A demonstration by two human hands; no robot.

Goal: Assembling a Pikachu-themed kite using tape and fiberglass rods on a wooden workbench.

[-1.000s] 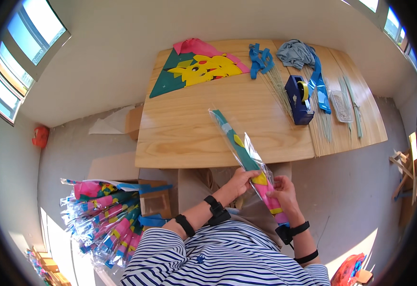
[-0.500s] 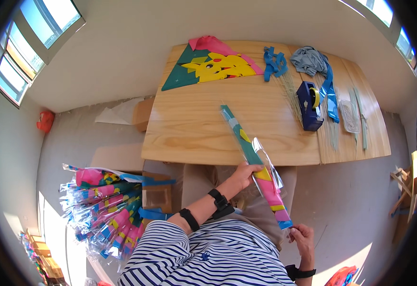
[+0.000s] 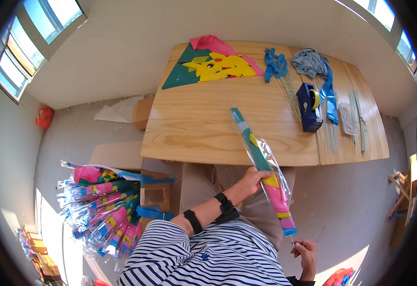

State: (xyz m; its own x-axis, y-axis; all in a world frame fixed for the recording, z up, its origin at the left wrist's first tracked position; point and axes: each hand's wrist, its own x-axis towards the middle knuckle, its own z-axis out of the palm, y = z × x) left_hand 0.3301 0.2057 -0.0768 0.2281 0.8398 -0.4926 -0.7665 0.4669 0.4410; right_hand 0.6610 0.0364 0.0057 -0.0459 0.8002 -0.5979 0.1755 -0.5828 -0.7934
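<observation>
My left hand [image 3: 253, 180] is wrapped round the middle of a rolled-up kite [image 3: 275, 198] of green, yellow, pink and blue sheet, in a loose clear plastic sleeve [image 3: 287, 183]. The roll slants from above the table's front edge down over my lap, its blue end toward my right hand [image 3: 305, 253]. Thumb and fingertips of that hand are pinched together on a thin strand [image 3: 293, 240], which runs up to the blue end. Another fine dark line [image 3: 321, 233] sticks up beside these fingers; whether it is the same strand I cannot tell.
On the wooden table [image 3: 203, 124] lie a spread kite sheet [image 3: 225, 66], blue strips [image 3: 276, 63], a grey cloth [image 3: 308, 62], a tape dispenser [image 3: 308, 107], thin sticks [image 3: 332, 133] and a clear tray [image 3: 348, 119]. Many sleeved rolls [image 3: 106, 209] are piled at left beside a cardboard box [image 3: 155, 196].
The rolled kite has shifted slightly right and down with my left hand. My right hand has drawn down away from its blue end, and the thin strand now shows between them.
</observation>
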